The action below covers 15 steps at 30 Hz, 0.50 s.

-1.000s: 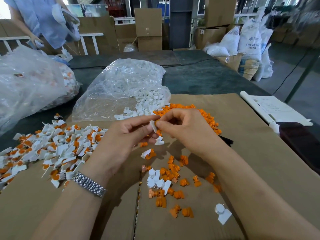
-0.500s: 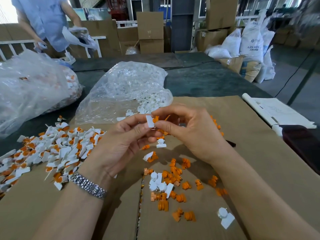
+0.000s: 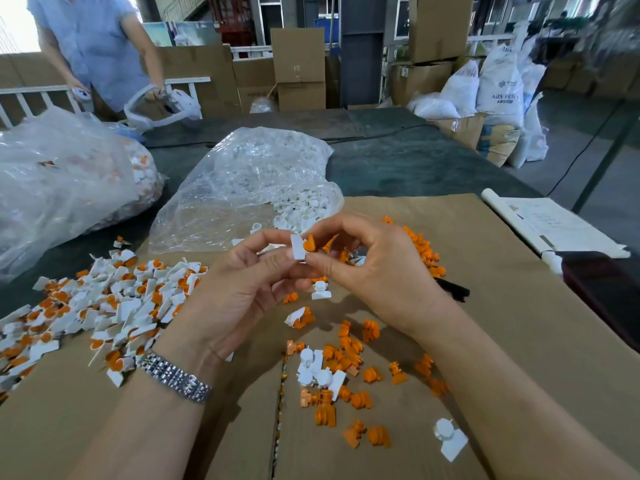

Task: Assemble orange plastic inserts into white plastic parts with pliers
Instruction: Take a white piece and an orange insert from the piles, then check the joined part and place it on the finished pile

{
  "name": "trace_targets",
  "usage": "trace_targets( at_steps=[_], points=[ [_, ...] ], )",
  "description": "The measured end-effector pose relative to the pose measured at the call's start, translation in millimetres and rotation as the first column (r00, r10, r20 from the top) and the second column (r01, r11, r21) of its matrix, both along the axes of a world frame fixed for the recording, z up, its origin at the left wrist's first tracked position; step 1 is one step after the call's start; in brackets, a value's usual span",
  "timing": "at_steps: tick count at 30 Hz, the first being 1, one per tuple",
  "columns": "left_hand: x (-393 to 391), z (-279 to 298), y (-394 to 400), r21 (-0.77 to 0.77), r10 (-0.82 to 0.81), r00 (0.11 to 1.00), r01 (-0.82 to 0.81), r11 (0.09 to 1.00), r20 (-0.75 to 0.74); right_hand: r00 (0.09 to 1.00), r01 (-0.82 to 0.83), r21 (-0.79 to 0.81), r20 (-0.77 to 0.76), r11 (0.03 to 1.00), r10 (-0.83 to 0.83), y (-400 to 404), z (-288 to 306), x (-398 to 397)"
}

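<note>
— Cardboard sheeting (image 3: 485,341) covered the bench, a warehouse of stacked boxes and sacks behind it. So where was the piece itself?

— Held up over the cardboard, between both hands. The white part (image 3: 297,247) was pinched by the left hand (image 3: 239,299), thumb and forefinger on its flat tab. The orange insert (image 3: 310,243) sat against its right edge, and the right hand (image 3: 374,271) had its fingertips curled round that insert.

— Seated fully?

— I couldn't tell; the insert's head showed beside the tab, the rest was hidden by fingers.

— How would it handle?

— Light, stiff moulded plastic, I judged, and small enough to slip or flick away. The flat tab looked the safest place to grip, leaving the socket end free.

— And around it?

— Loose orange inserts (image 3: 346,362) and a few white parts lay just below the hands, a bigger orange heap (image 3: 422,251) behind the right hand. Finished pieces (image 3: 104,313) were piled to the left, and a clear bag of white parts (image 3: 256,188) lay beyond.

— Pliers?

— Only a dark handle (image 3: 453,291) peeking out past the right wrist, possibly them.
</note>
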<state>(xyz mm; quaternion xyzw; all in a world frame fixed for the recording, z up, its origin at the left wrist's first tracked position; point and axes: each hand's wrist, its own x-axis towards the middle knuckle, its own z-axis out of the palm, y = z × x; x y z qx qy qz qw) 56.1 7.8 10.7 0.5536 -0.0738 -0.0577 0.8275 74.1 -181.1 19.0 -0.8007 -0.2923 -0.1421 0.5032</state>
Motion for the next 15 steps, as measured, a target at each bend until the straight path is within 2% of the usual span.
trace_targets(
  at_steps=[7,15],
  points=[
    [1.7,1.2,-1.0,0.083,0.15,0.988,-0.153,0.985,0.034,0.98,0.111,-0.132,0.181,0.985,-0.086,3.3,-6.8,0.5],
    [0.8,-0.5,-0.9,0.164,0.187,0.98,-0.197,0.967,0.074,0.971,0.139,-0.188,0.221,0.972,-0.096,6.3,-6.6,-1.1]
  ],
)
